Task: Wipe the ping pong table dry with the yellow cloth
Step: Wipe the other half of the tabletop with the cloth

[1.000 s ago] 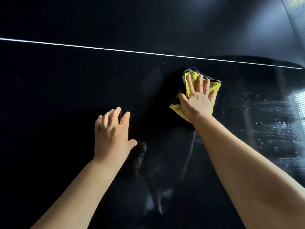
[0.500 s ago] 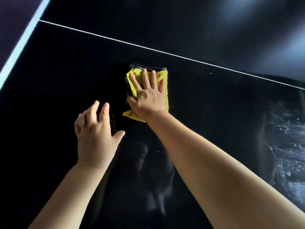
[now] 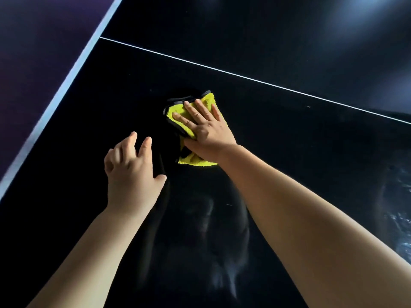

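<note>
The right grip (image 3: 206,132) lies flat on the yellow cloth (image 3: 208,99), palm down, its fingers straight and slightly spread. It presses the cloth onto the desk (image 3: 289,134) rather than curling round it. The cloth is bunched under the palm. Yellow pile shows past the fingertips and again below the heel of the hand, and a dark trim (image 3: 172,103) runs along the edge on the far left side.

Just to the near left of that grip is the left grip (image 3: 131,172), back of the hand up, fingers loosely bent and thumb out toward the cloth, with nothing in it. It may be resting its fingertips on the desk, but I cannot tell touch from hover. The two grips are apart, with a strip of bare dark surface between them.

Beyond the cloth, a thin white line (image 3: 244,77) crosses the desk. It meets a broader white edge band (image 3: 66,83) far to the left, and past the band is a dim purple floor (image 3: 33,41). Well to the right of the grip, pale wet smears (image 3: 400,230) shine on the surface. A faint reflection (image 3: 206,218) sits in the gloss between the two forearms.

In all there are one cloth, two grips and two white lines.
</note>
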